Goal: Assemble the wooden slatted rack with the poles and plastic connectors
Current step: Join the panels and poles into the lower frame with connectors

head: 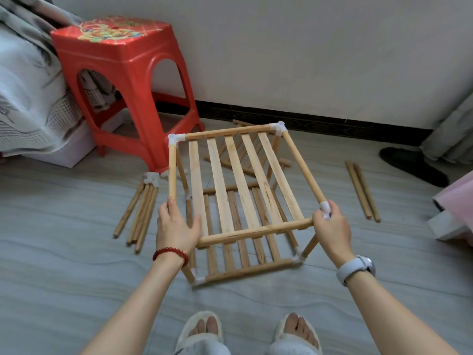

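Wooden rack (240,185) between both hands, left grip (176,226) holding near-left corner, right grip (332,226) clasping white connector (325,207)

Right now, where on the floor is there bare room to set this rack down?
Bare floor lies near-left, between the pole bundle and the slippers. Another free patch sits right of the rack, before the two loose poles. Behind the rack it is crowded: a spare slatted panel and the red stool.
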{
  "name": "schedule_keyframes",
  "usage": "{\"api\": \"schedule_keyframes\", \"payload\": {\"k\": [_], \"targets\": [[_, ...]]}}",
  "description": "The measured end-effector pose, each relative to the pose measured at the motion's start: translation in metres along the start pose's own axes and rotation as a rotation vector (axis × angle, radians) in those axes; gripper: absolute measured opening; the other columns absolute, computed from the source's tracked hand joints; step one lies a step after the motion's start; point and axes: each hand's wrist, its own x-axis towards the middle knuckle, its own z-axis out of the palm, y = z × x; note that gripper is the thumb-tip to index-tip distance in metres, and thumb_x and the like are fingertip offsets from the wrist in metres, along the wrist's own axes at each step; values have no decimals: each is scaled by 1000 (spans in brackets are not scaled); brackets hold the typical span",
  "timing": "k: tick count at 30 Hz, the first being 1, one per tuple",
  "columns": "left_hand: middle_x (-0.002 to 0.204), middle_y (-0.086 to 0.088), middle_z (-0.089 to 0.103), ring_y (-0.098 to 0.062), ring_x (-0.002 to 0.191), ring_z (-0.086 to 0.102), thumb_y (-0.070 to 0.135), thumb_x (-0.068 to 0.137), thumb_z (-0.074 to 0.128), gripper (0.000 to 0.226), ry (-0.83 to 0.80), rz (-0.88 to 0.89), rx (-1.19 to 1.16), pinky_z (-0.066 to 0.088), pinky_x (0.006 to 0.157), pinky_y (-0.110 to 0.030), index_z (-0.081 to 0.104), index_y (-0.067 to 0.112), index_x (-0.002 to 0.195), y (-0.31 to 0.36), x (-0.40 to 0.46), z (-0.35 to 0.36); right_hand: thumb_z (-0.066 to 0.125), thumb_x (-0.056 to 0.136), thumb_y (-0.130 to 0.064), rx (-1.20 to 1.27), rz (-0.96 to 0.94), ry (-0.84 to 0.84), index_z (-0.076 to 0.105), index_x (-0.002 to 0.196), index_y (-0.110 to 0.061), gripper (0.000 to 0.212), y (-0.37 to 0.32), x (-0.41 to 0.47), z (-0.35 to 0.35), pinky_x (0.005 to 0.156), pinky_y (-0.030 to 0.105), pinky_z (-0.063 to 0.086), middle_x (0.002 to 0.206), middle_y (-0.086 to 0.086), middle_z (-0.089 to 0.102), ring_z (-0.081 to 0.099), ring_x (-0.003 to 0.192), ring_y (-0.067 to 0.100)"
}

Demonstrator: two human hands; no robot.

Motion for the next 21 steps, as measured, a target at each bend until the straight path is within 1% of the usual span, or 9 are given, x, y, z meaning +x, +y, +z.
{"api": "schedule_keyframes", "payload": {"k": [2,4,7,10,13,15,17,19,21], "targets": [[145,-9,17,-30,126,37,37,90,54,78,-37,6,-37,44,97,-43,10,8,147,2,-3,-1,41,91,-20,-131,13,6,52,111,-8,26,-3,2,-1,62,31,37,94,7,53,50,76,22],[145,-9,14,-30,129,33,34,89,55,81,-92,-10,-80,38,104,-42,5,8,148,7,-7,-3,40,90,-20,-364,-2,23,52,112,-5,29,-10,5,-5,81,42,42,106,12,55,51,95,28],[136,-13,22,-30,121,40,31,90,53,76,-168,-49,-10,42,98,-39,9,5,146,19,-16,-6,38,95,-27,-638,-162,14,43,130,-10,39,-28,-1,-2,110,55,14,143,14,38,24,137,29],[121,-13,43,-30,103,53,30,93,44,44,-197,19,215,44,76,-33,39,4,128,35,-21,-13,34,97,-41,-475,-454,-293,37,139,-26,45,-50,-27,11,113,57,8,143,0,41,26,137,18],[100,-8,60,-27,90,58,26,92,40,20,-210,198,275,41,65,-30,55,13,92,42,-20,-21,25,89,-65,-620,-567,-565,17,146,-39,63,-58,-50,25,111,58,-4,155,-2,19,4,145,20],[116,-4,54,-23,110,51,18,90,42,23,-245,372,273,47,80,-36,58,15,106,38,-12,-24,23,82,-76,-693,-597,-618,9,147,-39,76,-60,-57,29,109,59,-10,158,-1,1,-10,144,23],[145,-1,30,-20,138,22,10,87,44,49,-370,515,347,35,105,-40,43,19,135,28,2,-25,27,78,-80,-732,-630,-676,4,148,-35,86,-63,-63,32,110,61,-10,158,1,-5,-14,144,24],[155,6,9,-18,144,-5,9,88,43,63,-481,564,493,18,115,-44,26,28,145,19,15,-26,36,79,-76,-758,-645,-733,1,149,-32,89,-67,-67,35,110,62,-9,158,3,-7,-15,143,26],[154,8,12,-17,144,-11,17,90,45,58,-426,643,572,7,116,-48,27,31,143,14,22,-20,43,80,-67,-745,-627,-776,-2,148,-34,88,-72,-64,36,110,63,-9,158,4,-7,-16,143,27]]}}
